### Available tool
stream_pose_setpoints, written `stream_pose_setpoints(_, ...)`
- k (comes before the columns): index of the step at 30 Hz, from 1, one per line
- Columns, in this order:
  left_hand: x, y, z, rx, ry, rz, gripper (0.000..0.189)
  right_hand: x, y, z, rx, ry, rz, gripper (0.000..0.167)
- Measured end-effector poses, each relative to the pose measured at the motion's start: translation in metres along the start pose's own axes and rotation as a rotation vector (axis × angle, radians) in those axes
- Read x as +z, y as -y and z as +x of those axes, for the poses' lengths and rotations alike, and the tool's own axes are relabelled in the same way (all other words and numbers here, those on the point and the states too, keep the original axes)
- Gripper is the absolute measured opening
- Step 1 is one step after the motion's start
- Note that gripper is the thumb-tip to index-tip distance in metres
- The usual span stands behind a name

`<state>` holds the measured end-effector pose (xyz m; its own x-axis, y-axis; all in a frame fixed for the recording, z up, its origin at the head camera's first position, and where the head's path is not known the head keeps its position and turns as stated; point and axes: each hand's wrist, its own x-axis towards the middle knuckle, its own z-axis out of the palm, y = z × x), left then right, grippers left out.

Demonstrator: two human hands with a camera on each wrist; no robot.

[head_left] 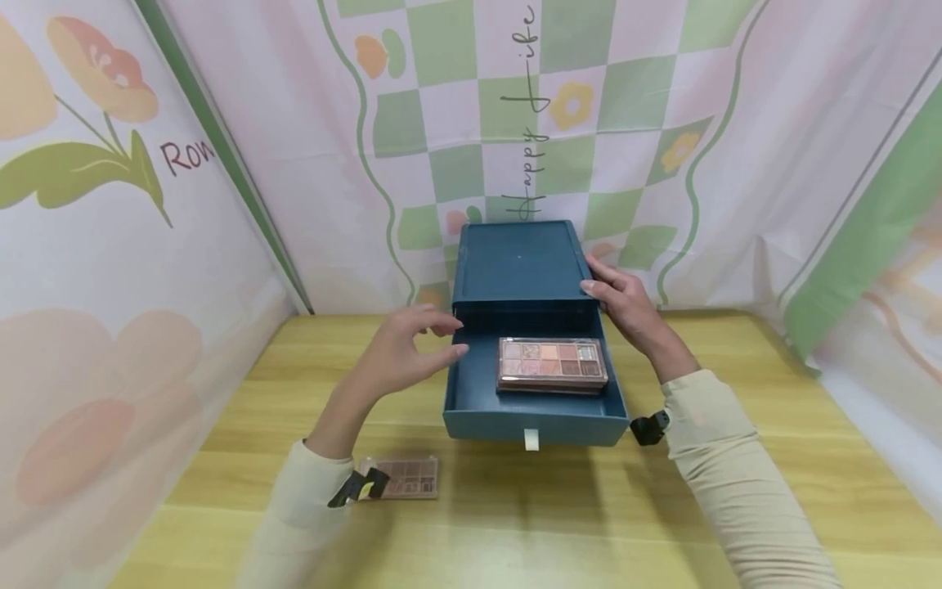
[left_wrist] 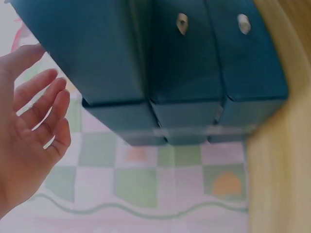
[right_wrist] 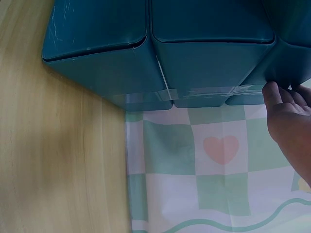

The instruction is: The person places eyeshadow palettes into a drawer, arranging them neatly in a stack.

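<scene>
- Left hand (head_left: 412,348) beside the open drawer (head_left: 486,425), nine o'clock, grip apart.
- Right hand (head_left: 625,303) on the cabinet (head_left: 518,262), three o'clock, grip spread.
- Boxed palette (head_left: 550,366) inside, toward three.
- Second palette (head_left: 415,476) on the bench (head_left: 515,515) at eight, wrist camera (head_left: 344,488) partly blocking it.
- Curtain (head_left: 508,106) at twelve.

Dark-blue boxy plastic drawer unit (head_left: 519,260): white tab (head_left: 531,440) | clear-lidded rectangular palette (head_left: 552,365): pink-to-brown grid | white fabric backdrop (head_left: 574,65): green checks

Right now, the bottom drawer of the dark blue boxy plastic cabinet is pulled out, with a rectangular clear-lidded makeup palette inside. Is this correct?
Not the bottom one: the top drawer of the cabinet is pulled out; the left wrist view shows two shut drawers below it. The palette does lie inside.
</scene>
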<state>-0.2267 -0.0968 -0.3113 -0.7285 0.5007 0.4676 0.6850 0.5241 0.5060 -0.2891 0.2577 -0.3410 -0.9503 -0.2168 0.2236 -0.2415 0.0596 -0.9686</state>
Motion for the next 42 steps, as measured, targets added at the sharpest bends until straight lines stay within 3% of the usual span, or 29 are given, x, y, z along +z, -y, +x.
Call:
stream_pose_setpoints(4, -0.005, 0.013, -0.012, -0.064, -0.020, -0.068, 0.032, 0.000, 0.000, 0.000, 0.010, -0.004, -0.002, 0.066)
stream_pose_setpoints(9, -0.010, 0.029, -0.028, -0.206, 0.001, -0.159, 0.034, -0.001, -0.002, 0.001, 0.004, -0.002, 0.009, 0.066)
stream_pose_setpoints(13, -0.005, 0.047, -0.047, -0.283, 0.096, -0.123, 0.034, -0.001, -0.001, 0.001, 0.031, 0.012, 0.007, 0.067)
stream_pose_setpoints(17, 0.000, 0.062, -0.068, -0.297, 0.212, -0.026, 0.038, -0.001, -0.002, 0.000, 0.044, 0.012, 0.000, 0.067)
stream_pose_setpoints(21, 0.001, 0.069, -0.085, -0.334, 0.306, 0.045, 0.044, -0.001, -0.004, 0.000, 0.030, -0.001, 0.003, 0.067)
stream_pose_setpoints(28, 0.004, 0.079, -0.121, -0.441, 0.451, 0.079, 0.052, -0.001, -0.001, 0.001, 0.026, 0.006, -0.003, 0.067)
stream_pose_setpoints(37, 0.012, 0.092, -0.152, -0.417, 0.493, 0.049, 0.065, 0.000, -0.002, 0.002, 0.008, 0.000, 0.017, 0.065)
stream_pose_setpoints(42, 0.017, 0.095, -0.158, -0.385, 0.495, 0.040, 0.069, -0.001, -0.003, 0.001, 0.011, 0.000, 0.016, 0.065)
